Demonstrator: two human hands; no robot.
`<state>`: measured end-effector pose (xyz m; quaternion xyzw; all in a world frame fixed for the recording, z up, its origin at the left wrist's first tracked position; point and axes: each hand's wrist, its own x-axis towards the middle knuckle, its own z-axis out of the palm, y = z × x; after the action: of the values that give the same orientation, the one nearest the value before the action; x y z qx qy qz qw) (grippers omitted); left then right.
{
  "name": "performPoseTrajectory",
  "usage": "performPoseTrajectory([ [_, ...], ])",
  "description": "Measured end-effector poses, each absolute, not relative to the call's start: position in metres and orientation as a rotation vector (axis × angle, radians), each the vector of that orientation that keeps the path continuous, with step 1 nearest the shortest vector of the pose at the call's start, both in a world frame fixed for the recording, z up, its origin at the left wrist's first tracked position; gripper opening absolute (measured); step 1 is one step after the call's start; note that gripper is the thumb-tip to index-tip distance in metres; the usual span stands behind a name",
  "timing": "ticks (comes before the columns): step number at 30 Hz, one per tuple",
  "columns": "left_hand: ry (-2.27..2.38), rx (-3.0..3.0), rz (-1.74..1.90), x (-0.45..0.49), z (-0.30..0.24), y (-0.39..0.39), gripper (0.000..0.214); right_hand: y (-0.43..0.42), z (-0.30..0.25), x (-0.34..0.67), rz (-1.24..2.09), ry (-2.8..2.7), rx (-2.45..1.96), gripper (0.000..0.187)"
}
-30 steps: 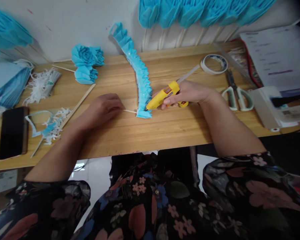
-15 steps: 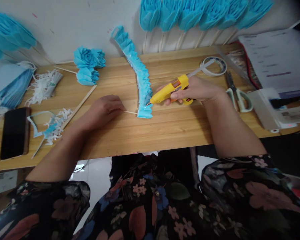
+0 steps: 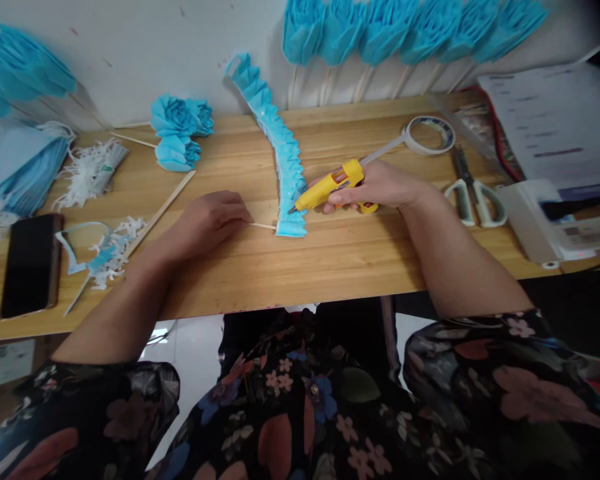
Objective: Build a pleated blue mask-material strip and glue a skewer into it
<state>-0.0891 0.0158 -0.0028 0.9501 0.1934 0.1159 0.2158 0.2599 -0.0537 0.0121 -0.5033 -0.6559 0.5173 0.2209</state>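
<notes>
A long blue pleated strip [image 3: 286,157] curves from the wall down across the wooden table, with shiny spots along it. At its near end lies a thin wooden stick [image 3: 264,225]; my left hand [image 3: 225,217] is closed on the stick's other end. My right hand [image 3: 375,187] grips a yellow glue gun [image 3: 330,185], a clear glue stick [image 3: 384,148] poking out of its back. The gun's nozzle points down at the strip's lower part, at or just above the surface. The fingertips of my left hand are partly hidden.
Blue paper-like flowers [image 3: 385,30] on sticks lean at the back wall; smaller ones [image 3: 173,130] lie left of the strip. A phone [image 3: 31,265], blue masks [image 3: 23,167] and white scraps [image 3: 111,253] are at left. Tape [image 3: 429,135], scissors [image 3: 475,200] and a white box [image 3: 527,223] sit right.
The glue gun has tilted flatter, its rear end and glue stick dropping and shifting left, while the nozzle stays over the strip's lower part. My left hand keeps its hold on the stick.
</notes>
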Motion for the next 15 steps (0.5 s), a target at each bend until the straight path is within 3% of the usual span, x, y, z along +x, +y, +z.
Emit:
performPoseTrajectory([
  [15,0.504,2.650,0.334,-0.0899,-0.0013,0.0149,0.036,-0.0550,0.0117,0.2618,1.489,-1.804,-1.411,0.047],
])
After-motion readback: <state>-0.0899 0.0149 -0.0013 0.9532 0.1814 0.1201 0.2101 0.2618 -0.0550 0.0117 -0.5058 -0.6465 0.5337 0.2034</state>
